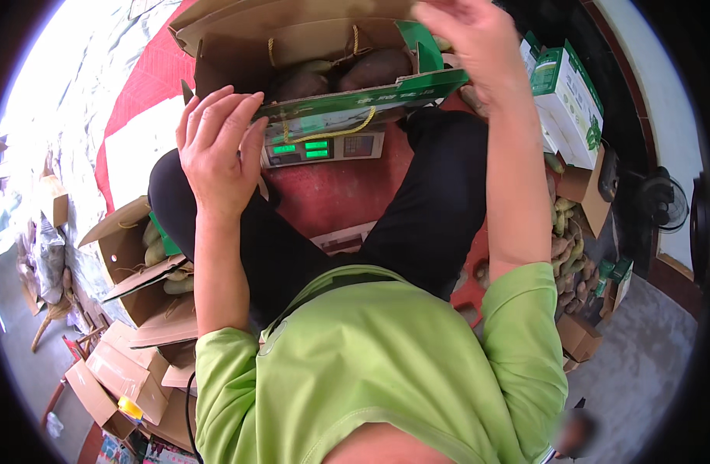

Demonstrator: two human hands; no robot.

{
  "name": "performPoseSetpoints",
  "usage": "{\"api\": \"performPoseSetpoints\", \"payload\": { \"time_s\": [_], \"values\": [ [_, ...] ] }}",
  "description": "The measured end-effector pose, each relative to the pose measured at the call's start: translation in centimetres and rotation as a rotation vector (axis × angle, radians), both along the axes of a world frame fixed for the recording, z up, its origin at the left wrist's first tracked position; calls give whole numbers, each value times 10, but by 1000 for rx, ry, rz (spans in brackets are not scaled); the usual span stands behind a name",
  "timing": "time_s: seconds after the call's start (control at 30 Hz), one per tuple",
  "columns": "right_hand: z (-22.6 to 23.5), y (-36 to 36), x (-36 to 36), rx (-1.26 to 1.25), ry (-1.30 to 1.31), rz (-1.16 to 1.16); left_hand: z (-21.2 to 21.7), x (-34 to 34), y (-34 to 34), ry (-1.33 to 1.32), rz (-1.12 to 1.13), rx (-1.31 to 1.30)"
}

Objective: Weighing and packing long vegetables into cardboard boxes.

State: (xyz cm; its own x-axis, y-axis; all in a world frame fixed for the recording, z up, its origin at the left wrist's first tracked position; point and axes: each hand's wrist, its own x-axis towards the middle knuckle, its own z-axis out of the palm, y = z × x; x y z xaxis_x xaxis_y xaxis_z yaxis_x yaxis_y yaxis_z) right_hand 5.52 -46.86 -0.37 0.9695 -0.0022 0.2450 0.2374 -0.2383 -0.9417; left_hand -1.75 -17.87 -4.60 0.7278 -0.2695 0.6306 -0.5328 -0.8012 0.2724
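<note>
Produce [376,68] lay inside an open box [347,103] just beyond the lit display [317,145] of a scale [336,149]. The left hand [222,147], its fingers loosely spread, was at the box's front left corner; the right hand [478,48] was by its right end, blurred, its grip impossible to tell.

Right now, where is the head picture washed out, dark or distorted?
Head view: glare bleaches the pale sheeting at upper left; head view: shadow dims the inside of the open box; head view: the white wall at right shows a bowed edge.
</note>
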Motion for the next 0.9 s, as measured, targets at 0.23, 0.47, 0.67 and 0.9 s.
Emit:
{"api": "performPoseSetpoints", "payload": {
  "time_s": [0.23, 0.47, 0.67, 0.9],
  "values": [
    [-26, -66, -30, 84, 207, -205, 0, -2, -2, -30, 37, 25],
    [-32, -77, -22, 74, 283, -221, -6, 1, -8, -65, 21, -1],
    [3, -34, -3, 183, 387, -226, -7, 2, -5, -73, 44, 20],
    [-79, -78, 25, -95, 450, -148, -5, 3, -4, -75, 16, -16]
  ]
}}
